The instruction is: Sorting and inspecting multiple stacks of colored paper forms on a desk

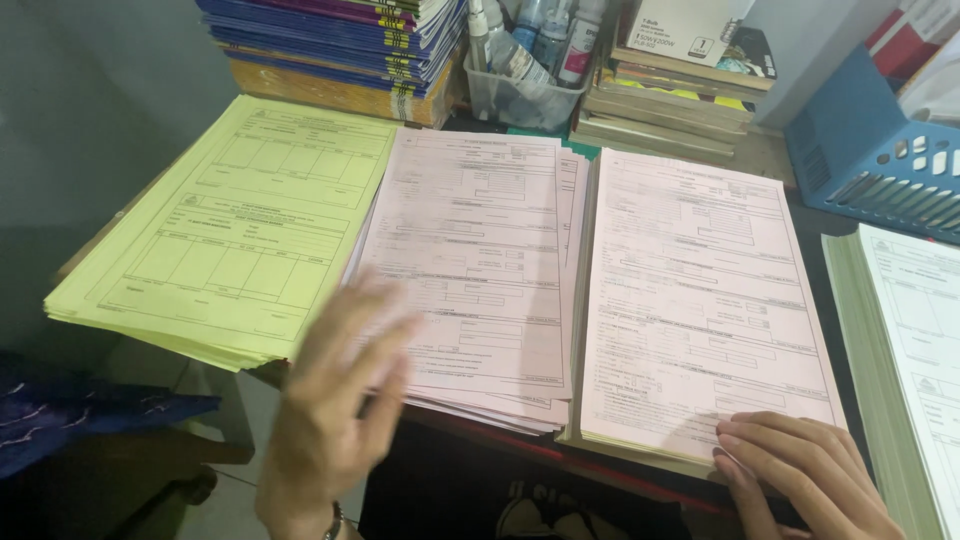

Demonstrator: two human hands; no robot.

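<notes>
Far left on the desk: a stack of pale yellow printed forms, long axis running away from the viewer, slightly skewed, its near corner overhanging the desk edge. Just right of it: a loosely fanned stack of pink printed forms, long axis also running away from the body. The left hand is blurred, open, fingers spread and pointing up and to the right; it overlaps the near-left corner of this fanned stack. Cannot tell whether the palm touches the paper; it grips nothing visible. The stack extends away and to the right of those fingers. Next right: a squared, thicker stack of pink printed forms, beside the fanned one. The right hand rests at its near-right corner, fingers extended flat and close together, tips on the top sheet, holding nothing. The left hand is nearer the fanned stack; the right is nearer the squared one. Far right: a stack of white forms with greenish edges.
</notes>
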